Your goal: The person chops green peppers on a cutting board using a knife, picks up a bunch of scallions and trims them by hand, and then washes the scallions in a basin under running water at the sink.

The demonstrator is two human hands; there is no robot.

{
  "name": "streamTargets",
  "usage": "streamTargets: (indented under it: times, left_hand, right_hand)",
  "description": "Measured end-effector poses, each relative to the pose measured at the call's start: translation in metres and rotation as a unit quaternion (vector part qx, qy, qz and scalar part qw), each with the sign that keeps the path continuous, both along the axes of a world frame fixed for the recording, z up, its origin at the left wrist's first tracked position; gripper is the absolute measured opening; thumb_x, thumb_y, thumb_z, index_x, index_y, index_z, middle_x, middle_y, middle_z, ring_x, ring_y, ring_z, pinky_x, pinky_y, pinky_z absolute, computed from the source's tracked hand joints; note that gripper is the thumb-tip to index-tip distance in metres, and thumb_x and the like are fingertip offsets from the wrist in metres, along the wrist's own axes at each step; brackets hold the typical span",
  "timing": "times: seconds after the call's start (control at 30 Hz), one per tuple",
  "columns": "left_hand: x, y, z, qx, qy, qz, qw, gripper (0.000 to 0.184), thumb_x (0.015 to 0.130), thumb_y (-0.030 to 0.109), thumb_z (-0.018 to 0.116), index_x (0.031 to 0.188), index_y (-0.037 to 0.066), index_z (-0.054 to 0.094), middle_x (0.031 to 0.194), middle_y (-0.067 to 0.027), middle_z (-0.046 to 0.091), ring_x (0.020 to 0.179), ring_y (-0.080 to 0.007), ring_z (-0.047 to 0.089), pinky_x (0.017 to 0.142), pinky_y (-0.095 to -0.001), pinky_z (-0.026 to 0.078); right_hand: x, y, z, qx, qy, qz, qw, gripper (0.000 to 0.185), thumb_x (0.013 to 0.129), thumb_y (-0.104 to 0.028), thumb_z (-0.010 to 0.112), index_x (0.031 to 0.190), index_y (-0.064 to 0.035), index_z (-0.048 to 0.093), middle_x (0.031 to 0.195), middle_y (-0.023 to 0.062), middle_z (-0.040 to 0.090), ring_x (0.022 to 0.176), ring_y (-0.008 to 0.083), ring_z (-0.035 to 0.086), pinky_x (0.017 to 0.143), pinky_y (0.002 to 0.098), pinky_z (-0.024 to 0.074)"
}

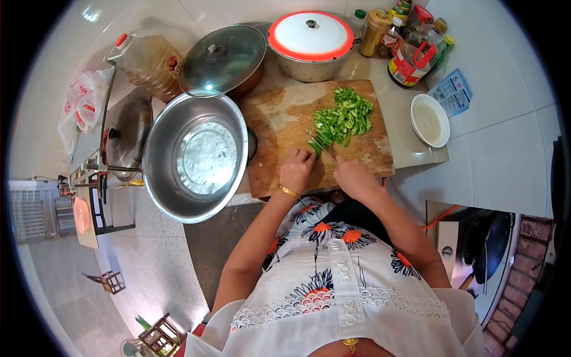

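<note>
On the wooden cutting board [270, 122] lies a heap of sliced green pepper [348, 116]. My right hand [355, 178] is closed around the handle of a knife, whose blade [324, 149] slants up and left across the board. Against the blade's left side sits a short uncut piece of green pepper [314, 147]. The curled fingers of my left hand [297, 171] press on that piece, close to the blade. Most of the knife handle is hidden inside my right hand.
Left of the board stands a large metal basin [156, 157], overlapping the counter's edge. Behind are a glass-lidded pan [223, 59] and a white lidded pot [312, 65]. Bottles and jars [376, 34] crowd the back right corner. A white bowl [429, 121] holds cloudy liquid at right.
</note>
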State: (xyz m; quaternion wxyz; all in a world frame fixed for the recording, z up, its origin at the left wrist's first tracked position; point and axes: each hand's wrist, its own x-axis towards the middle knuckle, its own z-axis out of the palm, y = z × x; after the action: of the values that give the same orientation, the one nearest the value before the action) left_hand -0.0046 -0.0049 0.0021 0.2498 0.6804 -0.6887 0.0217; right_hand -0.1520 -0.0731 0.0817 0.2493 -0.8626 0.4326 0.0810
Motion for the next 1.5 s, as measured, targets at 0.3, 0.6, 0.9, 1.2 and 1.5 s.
streamTargets:
  times: [0.3, 0.6, 0.9, 1.2, 1.5]
  left_hand:
    - [0.003, -0.008, -0.006, 0.010, 0.010, -0.029, 0.999, 0.019, 0.066, 0.008, 0.054, 0.083, 0.008, 0.063, 0.074, -0.0048, 0.050, 0.073, -0.0216, 0.049, 0.064, -0.0307, 0.043]
    - [0.001, -0.005, -0.007, -0.027, -0.011, -0.025, 0.999, 0.014, 0.069, 0.009, 0.055, 0.081, 0.008, 0.062, 0.072, -0.0054, 0.048, 0.070, -0.0219, 0.047, 0.062, -0.0322, 0.040]
    - [-0.001, -0.006, -0.009, -0.019, 0.002, -0.022, 1.000, 0.016, 0.070, 0.009, 0.055, 0.084, 0.007, 0.062, 0.072, -0.0062, 0.048, 0.070, -0.0229, 0.047, 0.061, -0.0330, 0.041]
    - [0.003, -0.009, -0.005, -0.015, 0.013, -0.045, 0.999, 0.011, 0.071, 0.009, 0.056, 0.080, 0.006, 0.062, 0.069, -0.0072, 0.046, 0.069, -0.0227, 0.047, 0.061, -0.0328, 0.040]
    - [0.003, -0.011, -0.006, -0.022, -0.001, -0.043, 0.999, 0.010, 0.071, 0.007, 0.056, 0.080, 0.006, 0.062, 0.068, -0.0069, 0.046, 0.067, -0.0227, 0.047, 0.060, -0.0328, 0.040]
  right_hand:
    - [0.005, -0.027, 0.002, 0.063, -0.012, 0.057, 0.996, 0.021, 0.077, -0.014, 0.045, 0.087, 0.0034, 0.051, 0.074, 0.0243, 0.058, 0.073, 0.0383, 0.057, 0.067, 0.0452, 0.0450]
    - [0.014, -0.018, -0.006, 0.029, -0.052, -0.023, 0.998, 0.022, 0.079, -0.017, 0.044, 0.090, 0.0015, 0.051, 0.078, 0.0234, 0.058, 0.076, 0.0386, 0.057, 0.067, 0.0458, 0.0442]
    - [-0.004, -0.004, -0.001, 0.000, 0.005, 0.038, 0.999, 0.020, 0.079, -0.016, 0.045, 0.089, 0.0008, 0.049, 0.074, 0.0222, 0.059, 0.073, 0.0377, 0.058, 0.067, 0.0474, 0.0444]
    - [0.001, -0.011, -0.003, 0.048, -0.022, 0.023, 0.998, 0.020, 0.078, -0.015, 0.046, 0.089, 0.0015, 0.050, 0.076, 0.0229, 0.059, 0.076, 0.0376, 0.058, 0.068, 0.0470, 0.0446]
    - [0.019, -0.030, -0.009, 0.062, -0.031, 0.057, 0.996, 0.019, 0.078, -0.014, 0.045, 0.084, 0.0019, 0.054, 0.079, 0.0234, 0.058, 0.078, 0.0384, 0.057, 0.068, 0.0464, 0.0447]
